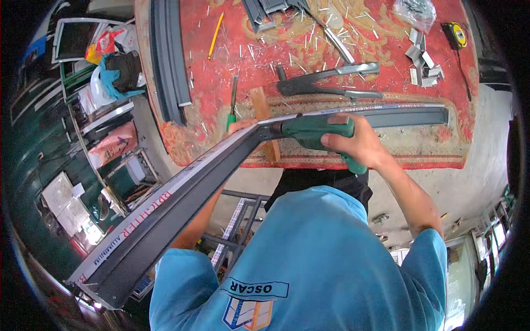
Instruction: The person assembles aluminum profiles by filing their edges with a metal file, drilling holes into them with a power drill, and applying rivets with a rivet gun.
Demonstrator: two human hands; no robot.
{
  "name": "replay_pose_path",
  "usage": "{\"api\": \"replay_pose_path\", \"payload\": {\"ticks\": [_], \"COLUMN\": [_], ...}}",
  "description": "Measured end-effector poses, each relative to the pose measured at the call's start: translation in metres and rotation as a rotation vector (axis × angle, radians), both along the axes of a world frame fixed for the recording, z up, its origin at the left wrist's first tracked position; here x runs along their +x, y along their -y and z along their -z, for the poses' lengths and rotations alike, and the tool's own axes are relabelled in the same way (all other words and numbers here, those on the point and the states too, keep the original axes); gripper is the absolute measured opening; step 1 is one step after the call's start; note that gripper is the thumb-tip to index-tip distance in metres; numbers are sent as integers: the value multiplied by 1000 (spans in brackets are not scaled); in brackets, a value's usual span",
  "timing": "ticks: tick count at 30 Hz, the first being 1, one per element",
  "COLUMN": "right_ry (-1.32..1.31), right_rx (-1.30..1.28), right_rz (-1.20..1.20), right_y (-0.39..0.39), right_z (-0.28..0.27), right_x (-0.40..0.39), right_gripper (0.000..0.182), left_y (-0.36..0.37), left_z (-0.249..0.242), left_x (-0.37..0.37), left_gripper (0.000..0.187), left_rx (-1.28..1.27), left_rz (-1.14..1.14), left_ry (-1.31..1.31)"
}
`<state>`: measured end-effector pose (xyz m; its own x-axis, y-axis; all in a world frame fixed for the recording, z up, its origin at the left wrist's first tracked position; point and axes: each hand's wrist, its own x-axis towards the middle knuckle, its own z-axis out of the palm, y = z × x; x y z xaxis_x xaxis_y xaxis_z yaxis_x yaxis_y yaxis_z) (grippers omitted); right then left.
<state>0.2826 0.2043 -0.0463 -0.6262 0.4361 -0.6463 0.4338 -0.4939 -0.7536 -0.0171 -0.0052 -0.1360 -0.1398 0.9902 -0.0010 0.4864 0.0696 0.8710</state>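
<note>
My right hand [359, 143] is wrapped around a green power drill [314, 131], its nose pointing left. The drill's front end meets the inner side of a corner where two grey aluminium profiles join. One long profile [182, 204], with a printed protective strip, slants down to the lower left past my left arm. The other profile [408, 116] runs right along the table's near edge. At the corner, my left hand [241, 126] grips the long profile from its far side; most of its fingers are hidden. A wooden block [258, 102] lies under the corner.
On the red patterned table cover [215, 83] lie a green-handled screwdriver [233, 105], a hand riveter [331, 80], a yellow pencil [216, 36], several scattered rivets, metal brackets [422, 60] and a tape measure [455, 36]. Grey profiles [165, 60] lie at the left; shelving [105, 110] stands beyond.
</note>
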Motion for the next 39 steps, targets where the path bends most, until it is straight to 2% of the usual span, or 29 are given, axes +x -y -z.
{"api": "replay_pose_path", "payload": {"ticks": [4,9,14,20,22,25,28,31,34,37,39], "right_ry": [14,62,53,68,77,30,70,111,-4,-80,-125], "right_rx": [-69,26,-5,58,58,59,-14,-52,-48,29,132], "right_rz": [-62,-34,-46,-42,-37,-3,-29,-20,66,68,-82], "right_y": [-8,-6,-7,-3,-1,4,6,16,22,10,-7], "right_z": [1,-3,-5,-4,-3,-1,-2,2,9,8,9], "right_x": [-5,-5,-4,-2,-1,2,4,6,8,4,2], "right_gripper": [51,55,58,60,60,61,62,63,62,61,60], "left_y": [1,-3,-4,12,4,0,-1,-4,-6,-5,-5], "left_z": [7,-2,-2,10,5,3,5,1,-5,-7,-3], "left_x": [0,2,2,-4,-2,1,3,4,5,6,6], "left_gripper": [66,67,69,68,68,67,68,68,67,67,68], "left_rx": [65,39,41,-109,20,33,46,33,-24,-16,-1], "left_rz": [0,-3,-2,-83,5,-6,-17,-10,-18,-17,-20], "left_ry": [36,33,6,225,18,98,-11,61,29,9,22]}}
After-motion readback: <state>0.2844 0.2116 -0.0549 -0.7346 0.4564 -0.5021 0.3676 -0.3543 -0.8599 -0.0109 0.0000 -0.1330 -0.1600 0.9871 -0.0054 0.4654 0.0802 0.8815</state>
